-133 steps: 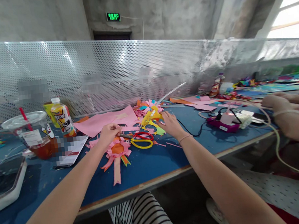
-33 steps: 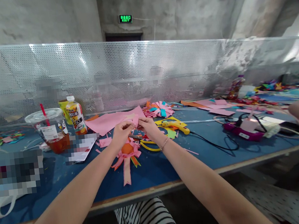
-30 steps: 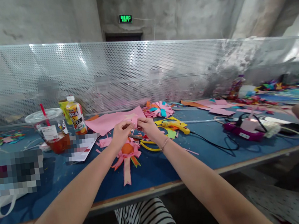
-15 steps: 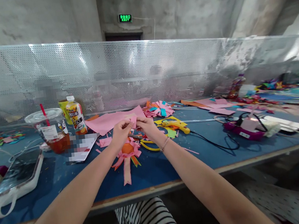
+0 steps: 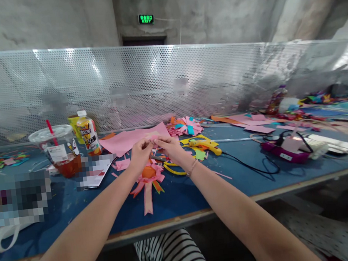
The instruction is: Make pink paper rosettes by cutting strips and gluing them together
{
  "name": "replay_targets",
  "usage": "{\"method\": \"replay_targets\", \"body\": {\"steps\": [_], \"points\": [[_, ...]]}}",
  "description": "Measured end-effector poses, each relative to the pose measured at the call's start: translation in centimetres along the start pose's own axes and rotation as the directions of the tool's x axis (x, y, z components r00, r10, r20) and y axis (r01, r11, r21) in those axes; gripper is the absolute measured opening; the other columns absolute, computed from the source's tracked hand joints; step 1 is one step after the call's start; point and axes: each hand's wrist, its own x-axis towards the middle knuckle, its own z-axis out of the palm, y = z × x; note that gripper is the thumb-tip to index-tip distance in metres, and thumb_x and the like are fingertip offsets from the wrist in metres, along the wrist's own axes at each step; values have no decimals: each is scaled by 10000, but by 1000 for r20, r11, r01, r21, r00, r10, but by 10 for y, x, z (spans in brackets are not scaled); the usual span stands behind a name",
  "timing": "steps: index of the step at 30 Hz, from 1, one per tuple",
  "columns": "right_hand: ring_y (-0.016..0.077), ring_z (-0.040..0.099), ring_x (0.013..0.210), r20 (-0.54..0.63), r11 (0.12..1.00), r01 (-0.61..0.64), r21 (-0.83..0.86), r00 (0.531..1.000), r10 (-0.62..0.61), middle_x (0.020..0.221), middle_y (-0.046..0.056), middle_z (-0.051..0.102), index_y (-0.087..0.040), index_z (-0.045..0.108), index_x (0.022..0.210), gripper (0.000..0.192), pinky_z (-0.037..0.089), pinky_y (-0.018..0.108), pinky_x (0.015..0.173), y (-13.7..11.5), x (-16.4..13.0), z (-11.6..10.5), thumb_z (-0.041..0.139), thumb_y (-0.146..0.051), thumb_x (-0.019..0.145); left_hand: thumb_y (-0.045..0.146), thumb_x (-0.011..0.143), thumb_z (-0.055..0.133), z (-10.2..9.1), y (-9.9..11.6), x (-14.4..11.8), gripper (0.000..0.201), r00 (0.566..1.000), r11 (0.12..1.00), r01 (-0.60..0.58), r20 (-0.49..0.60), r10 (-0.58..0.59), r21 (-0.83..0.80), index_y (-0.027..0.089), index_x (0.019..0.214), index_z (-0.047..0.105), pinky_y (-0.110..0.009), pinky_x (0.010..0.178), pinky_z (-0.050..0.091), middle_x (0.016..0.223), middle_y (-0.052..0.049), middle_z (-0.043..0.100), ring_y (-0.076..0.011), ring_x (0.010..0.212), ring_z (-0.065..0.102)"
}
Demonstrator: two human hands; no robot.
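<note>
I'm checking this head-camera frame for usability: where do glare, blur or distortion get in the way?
Head view: bright glare blots the perforated metal screen and blows out the window corner at far right; wide-angle distortion stretches both forearms. Pixelated patches hide spots on the blue table. The left hand and right hand, pinching a small pink paper piece, stay fairly sharp.

Bare table lies open along my near edge. Ahead, scissors, glue gun and its cord crowd the way; cup blocks left.

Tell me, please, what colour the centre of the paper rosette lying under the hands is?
Orange, ringed by pink petals; the paper rosette shows best in the head view.
</note>
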Motion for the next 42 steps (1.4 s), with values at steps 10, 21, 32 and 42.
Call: {"method": "replay_targets", "body": {"steps": [10,21,32,42], "points": [[121,550,690,-61,998,25,57,998,-22,676,5,619,-187,661,602,217,445,259,663,4,3,-1,719,-395,579,297,675,623,2,-3,2,159,999,998,-41,-10,40,-54,162,601,584,-216,527,349,556,29,513,-92,533,445],[98,524,629,-117,991,-8,134,993,24,613,-16,596,-180,638,572,189,421,254,653,2,2,1,744,-334,542,329,645,658,2,-13,5,172,1000,997,3,-9,-4,-80,161,651,619,-247,650,437,646,-6,599,-129,640,551],[68,484,598,-142,983,44,179,990,-18,634,-44,551,-182,620,634,198,392,217,607,-3,2,1,761,-271,528,337,650,646,3,-2,0,195,1000,1000,-14,-12,14,8,145,639,612,-250,596,410,614,-5,592,-121,592,533],[61,476,581,-130,973,71,222,991,-42,600,-55,516,-182,601,629,197,395,203,595,-4,0,1,763,-262,549,331,659,638,4,1,-2,185,1000,998,-23,-9,23,59,152,629,602,-234,549,387,585,6,567,-104,551,492]]}}
